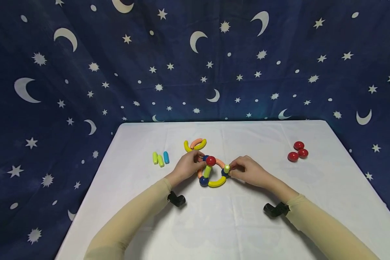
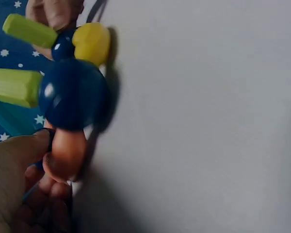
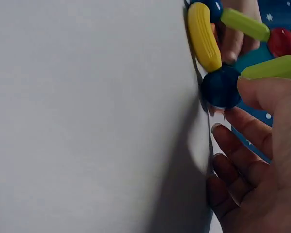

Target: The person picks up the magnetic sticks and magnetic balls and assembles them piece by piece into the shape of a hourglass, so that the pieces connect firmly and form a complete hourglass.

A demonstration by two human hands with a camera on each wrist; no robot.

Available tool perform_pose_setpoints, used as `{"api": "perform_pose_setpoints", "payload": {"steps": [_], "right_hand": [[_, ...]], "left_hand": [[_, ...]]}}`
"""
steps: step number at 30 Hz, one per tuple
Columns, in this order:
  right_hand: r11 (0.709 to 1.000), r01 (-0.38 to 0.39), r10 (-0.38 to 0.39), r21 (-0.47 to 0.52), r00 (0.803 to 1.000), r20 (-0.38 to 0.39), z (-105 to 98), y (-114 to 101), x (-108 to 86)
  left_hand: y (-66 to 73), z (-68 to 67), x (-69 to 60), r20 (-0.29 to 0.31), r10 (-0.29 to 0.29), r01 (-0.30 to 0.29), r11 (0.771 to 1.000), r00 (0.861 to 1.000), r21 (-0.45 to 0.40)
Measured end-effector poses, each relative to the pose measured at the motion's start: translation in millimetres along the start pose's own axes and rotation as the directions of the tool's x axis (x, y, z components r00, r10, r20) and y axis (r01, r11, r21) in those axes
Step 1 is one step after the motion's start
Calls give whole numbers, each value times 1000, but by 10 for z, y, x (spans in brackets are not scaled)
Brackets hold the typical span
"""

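Note:
A ring of curved orange and yellow rods (image 1: 217,182) and dark blue balls (image 1: 204,181) sits near the table's middle. From its front ball rises a lime rod (image 1: 207,171) topped by a red ball (image 1: 211,161). My left hand (image 1: 189,165) pinches the dark blue ball at the ring's back left; its fingertips are partly hidden. Thumb and forefinger of my right hand (image 1: 249,171) grip the right-hand dark blue ball (image 3: 221,87), on which a second lime rod (image 3: 272,67) stands. A teal piece (image 2: 9,119) shows behind the ring in the left wrist view.
Two lime rods (image 1: 155,157) and a blue rod (image 1: 166,157) lie to the left. Curved yellow and orange rods (image 1: 200,144) lie behind the ring. Several red balls (image 1: 293,156) group at the right. A starry dark blue curtain (image 1: 195,72) hangs behind the white table (image 1: 263,231).

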State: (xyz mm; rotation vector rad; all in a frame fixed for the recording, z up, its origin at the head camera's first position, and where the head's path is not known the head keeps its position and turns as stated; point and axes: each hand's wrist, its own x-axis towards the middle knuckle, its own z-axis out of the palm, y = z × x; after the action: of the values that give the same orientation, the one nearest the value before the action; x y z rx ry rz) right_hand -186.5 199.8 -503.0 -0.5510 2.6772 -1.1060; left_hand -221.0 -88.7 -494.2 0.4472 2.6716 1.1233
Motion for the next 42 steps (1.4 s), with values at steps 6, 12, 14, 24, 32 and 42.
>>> {"api": "perform_pose_setpoints", "payload": {"steps": [6,12,14,24,32,42], "right_hand": [[995,74,-70,66,995,-66,69,-93,-106],[990,101,-89,102,989,-118,101,-171,-73],[991,99,-87,96,989,-118,118,-188,-48],[993,111,-105,31,983,-147,196,-266,33],[995,90,-84,34,985,-150,214,-262,29],[997,71,-64,43,989,-137,214,-250,11]], "left_hand": [[25,-49,-67,-21,28,-28,1000,999,-10],[69,-100,-214,14,162,-155,962,987,-225],[80,-97,-247,46,203,-185,950,978,-253],[106,-23,-249,38,230,-218,957,973,-193],[133,-14,-245,32,239,-231,959,970,-161],[126,-4,-243,36,239,-230,960,970,-160]]}}
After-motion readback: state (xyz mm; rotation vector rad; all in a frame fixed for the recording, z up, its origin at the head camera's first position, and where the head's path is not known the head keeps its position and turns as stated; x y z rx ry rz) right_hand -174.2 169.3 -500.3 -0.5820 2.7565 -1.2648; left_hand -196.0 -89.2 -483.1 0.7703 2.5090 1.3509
